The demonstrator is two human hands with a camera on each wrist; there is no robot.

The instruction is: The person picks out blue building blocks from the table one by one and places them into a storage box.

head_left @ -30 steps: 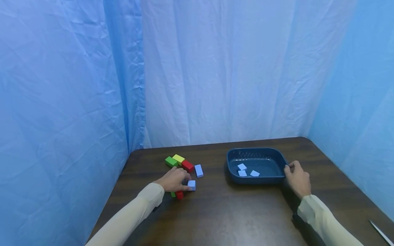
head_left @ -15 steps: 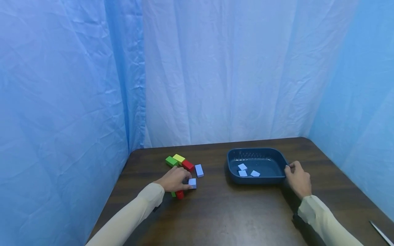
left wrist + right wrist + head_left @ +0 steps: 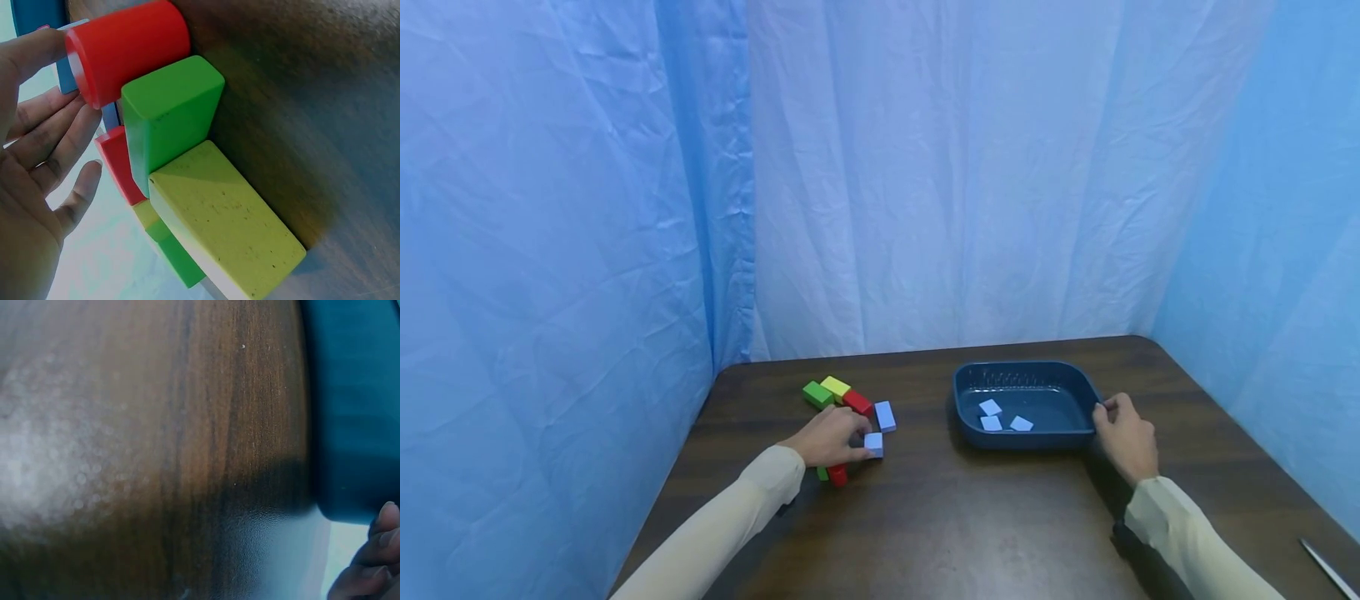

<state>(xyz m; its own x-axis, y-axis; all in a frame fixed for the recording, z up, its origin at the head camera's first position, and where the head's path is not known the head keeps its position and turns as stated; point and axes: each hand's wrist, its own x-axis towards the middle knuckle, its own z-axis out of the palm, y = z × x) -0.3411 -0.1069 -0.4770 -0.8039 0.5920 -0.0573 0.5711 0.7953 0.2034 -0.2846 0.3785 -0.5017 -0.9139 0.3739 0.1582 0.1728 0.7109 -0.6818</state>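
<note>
Pinched between the thumb and fingers of my left hand (image 3: pixel 829 437) is a light blue block (image 3: pixel 873 445), low at the table. A second light blue block (image 3: pixel 885 416) lies just beyond it. In the left wrist view, a red cylinder (image 3: pixel 128 50) partly covers the held block, beside an upright green block (image 3: pixel 175 106) and a yellow block (image 3: pixel 225 219). My right hand (image 3: pixel 1127 439) grips the right rim of a dark blue tray (image 3: pixel 1030 440). Three light blue blocks (image 3: pixel 990 407) lie in the tray's left and middle part.
Behind my left hand lie a green block (image 3: pixel 817 394), a yellow block (image 3: pixel 835 387) and a red block (image 3: pixel 857 403). A thin silvery object (image 3: pixel 1328 568) lies at the table's right edge. Blue curtains (image 3: pixel 962 167) surround the dark wooden table (image 3: pixel 970 525).
My left hand and the light blue block it pinches have shifted slightly to the right. The right hand and the tray have stayed in place.
</note>
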